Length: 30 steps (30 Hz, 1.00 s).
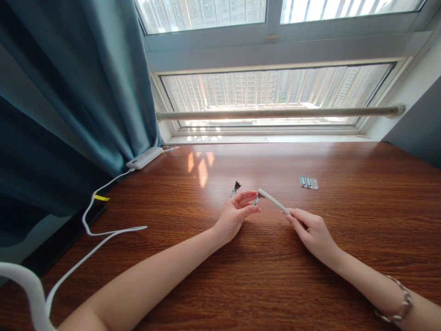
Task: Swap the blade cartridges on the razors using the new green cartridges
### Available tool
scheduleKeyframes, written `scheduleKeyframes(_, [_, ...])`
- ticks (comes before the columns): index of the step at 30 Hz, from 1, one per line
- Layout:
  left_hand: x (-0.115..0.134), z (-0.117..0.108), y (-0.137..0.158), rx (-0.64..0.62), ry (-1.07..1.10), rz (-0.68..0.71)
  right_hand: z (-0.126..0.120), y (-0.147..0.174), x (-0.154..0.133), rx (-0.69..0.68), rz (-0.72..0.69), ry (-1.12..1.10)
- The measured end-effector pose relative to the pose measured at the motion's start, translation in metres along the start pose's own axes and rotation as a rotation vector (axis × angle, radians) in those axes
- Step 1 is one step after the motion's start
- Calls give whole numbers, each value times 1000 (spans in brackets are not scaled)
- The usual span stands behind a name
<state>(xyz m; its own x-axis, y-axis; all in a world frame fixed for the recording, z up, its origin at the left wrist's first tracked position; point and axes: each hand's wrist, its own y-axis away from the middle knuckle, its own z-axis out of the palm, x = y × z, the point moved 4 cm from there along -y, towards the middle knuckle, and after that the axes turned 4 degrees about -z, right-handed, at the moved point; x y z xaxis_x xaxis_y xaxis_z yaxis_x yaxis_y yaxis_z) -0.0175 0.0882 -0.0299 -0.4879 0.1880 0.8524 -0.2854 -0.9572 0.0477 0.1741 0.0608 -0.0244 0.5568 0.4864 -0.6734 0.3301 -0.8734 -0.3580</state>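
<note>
Between the fingertips of my left hand [236, 215] is a small teal-edged razor cartridge [256, 200]. It sits at the head end of a white razor handle [274, 201]; whether the two are locked together I cannot tell. My right hand [310, 228] pinches the lower end of that handle, which slants up to the left above the table. Just behind my left hand lies a slim item with a dark, bristly-looking tip [236, 186], its lower part hidden by my fingers. Off to the right rests a clear tray of razor cartridges [309, 182], with two teal-and-dark cartridges in its left part.
A white power strip [144, 158] lies at the table's far left by the blue curtain [113, 92]. Its white cable [87, 216] loops down the left side, with a yellow tag [101, 197]. The brown wooden table [193, 285] meets a window with a horizontal bar [275, 113].
</note>
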Motion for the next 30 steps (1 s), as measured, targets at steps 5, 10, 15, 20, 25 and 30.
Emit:
scheduleKeyframes(5, [-3, 0, 0, -3, -36, -15, -1, 0, 0, 11, -14, 19])
scheduleKeyframes(10, [-4, -1, 0, -10, -87, -27, 0, 0, -3, 5, -44, 36])
scheduleKeyframes(15, [-5, 1, 2, -5, -170, -100, 0, 0, -4, -12, -65, 36])
scheduleKeyframes(20, [-4, 1, 2, -26, -121, -94, 0, 1, -5, -10, -66, 51])
scheduleKeyframes(25, [-4, -3, 1, -17, -90, -74, 1, 1, -8, -36, -55, 18])
scheduleKeyframes(30, [-3, -3, 1, -3, -125, -50, 0, 1, -4, -11, -24, -3])
